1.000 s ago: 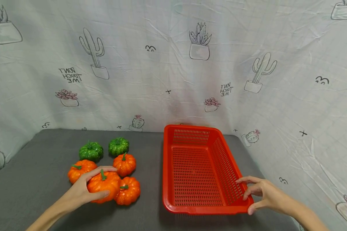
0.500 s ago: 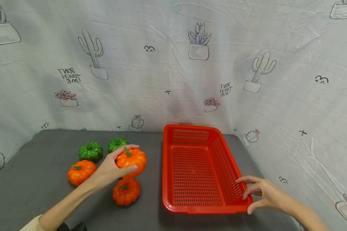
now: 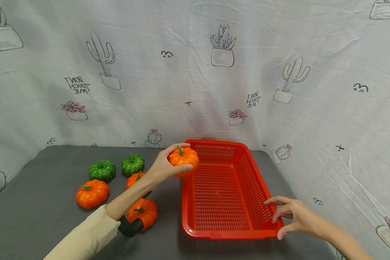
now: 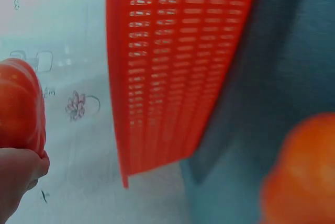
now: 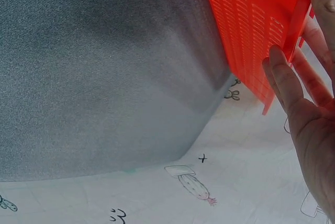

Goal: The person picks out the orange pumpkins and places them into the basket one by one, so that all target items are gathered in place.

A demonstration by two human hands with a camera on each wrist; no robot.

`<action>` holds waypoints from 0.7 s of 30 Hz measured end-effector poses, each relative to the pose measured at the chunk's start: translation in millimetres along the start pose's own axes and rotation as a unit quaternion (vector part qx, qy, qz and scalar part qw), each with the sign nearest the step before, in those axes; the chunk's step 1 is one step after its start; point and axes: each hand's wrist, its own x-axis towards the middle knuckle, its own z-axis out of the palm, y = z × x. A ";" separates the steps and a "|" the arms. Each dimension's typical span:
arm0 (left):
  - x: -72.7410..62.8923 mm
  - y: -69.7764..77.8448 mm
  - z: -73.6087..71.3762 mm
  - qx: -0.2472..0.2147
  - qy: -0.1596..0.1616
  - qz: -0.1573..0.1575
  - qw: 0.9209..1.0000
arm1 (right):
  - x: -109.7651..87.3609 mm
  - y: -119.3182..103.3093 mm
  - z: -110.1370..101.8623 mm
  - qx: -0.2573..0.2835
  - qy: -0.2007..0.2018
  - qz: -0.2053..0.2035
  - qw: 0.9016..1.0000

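Observation:
My left hand [image 3: 165, 164] grips a small orange pumpkin [image 3: 183, 159] with a green stem, fingers over its far side and thumb across the near side. The pumpkin is raised and overlaps the left rim of the red plastic basket [image 3: 188, 202] in the head view. In the left wrist view the held pumpkin [image 4: 21, 111] shows at the left edge, beside the basket's slotted wall [image 4: 172, 72]. My right hand [image 3: 297, 218] holds the basket's near right corner, fingers over the rim and thumb outside. The right wrist view shows these fingers [image 5: 288, 80] at the basket rim.
On the grey table [image 3: 52, 220] at left lie two green pumpkins, one left [image 3: 102, 170] and one right [image 3: 133, 165]. An orange pumpkin [image 3: 92, 194] sits in front of them. Two more orange ones [image 3: 144, 213] are partly covered by my left arm. A patterned cloth [image 3: 143, 90] hangs behind.
My left hand has lifted the orange pumpkin from the group and carried it right and away from me to the basket's left rim. The right hand stays at the basket corner.

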 end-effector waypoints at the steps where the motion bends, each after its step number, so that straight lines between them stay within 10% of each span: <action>1: 5.9 0.8 3.5 -0.004 -0.001 0.005 1.000 | 0.0 0.0 -0.1 0.001 0.000 -0.001 1.000; 21: 78.8 21.6 72.0 -0.073 0.037 -0.025 0.996 | -3.5 1.4 5.1 -0.017 0.023 -0.006 1.000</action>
